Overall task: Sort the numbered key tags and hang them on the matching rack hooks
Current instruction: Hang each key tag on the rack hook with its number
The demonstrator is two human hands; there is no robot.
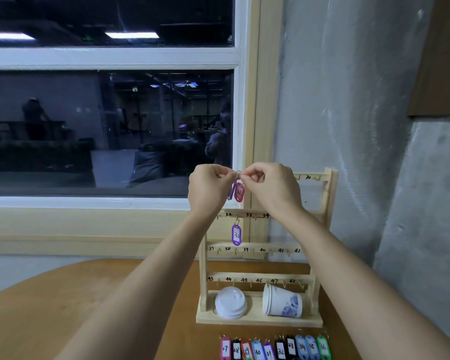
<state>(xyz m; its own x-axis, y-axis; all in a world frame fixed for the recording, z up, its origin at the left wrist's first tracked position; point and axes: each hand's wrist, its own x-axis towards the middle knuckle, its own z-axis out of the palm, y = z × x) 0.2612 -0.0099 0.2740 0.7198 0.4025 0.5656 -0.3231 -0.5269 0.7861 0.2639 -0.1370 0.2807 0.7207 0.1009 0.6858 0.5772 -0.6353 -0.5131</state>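
Observation:
A wooden key rack [327, 203] with numbered rows of hooks stands on the table. Both hands are raised in front of its top row. My left hand [209, 189] and my right hand [270, 188] pinch small metal rings between them, from which a pink key tag [239, 192] and a purple tag [231, 190] behind it dangle. A purple tag marked 32 [236, 234] hangs on the second row under the label 32. A row of several coloured numbered tags [276, 349] lies on the table before the rack.
On the rack's base a white cup lid [230, 302] and a paper cup [282, 302] on its side lie. The round wooden table [63, 307] ends at a window sill on the left and a grey wall [374, 126] on the right.

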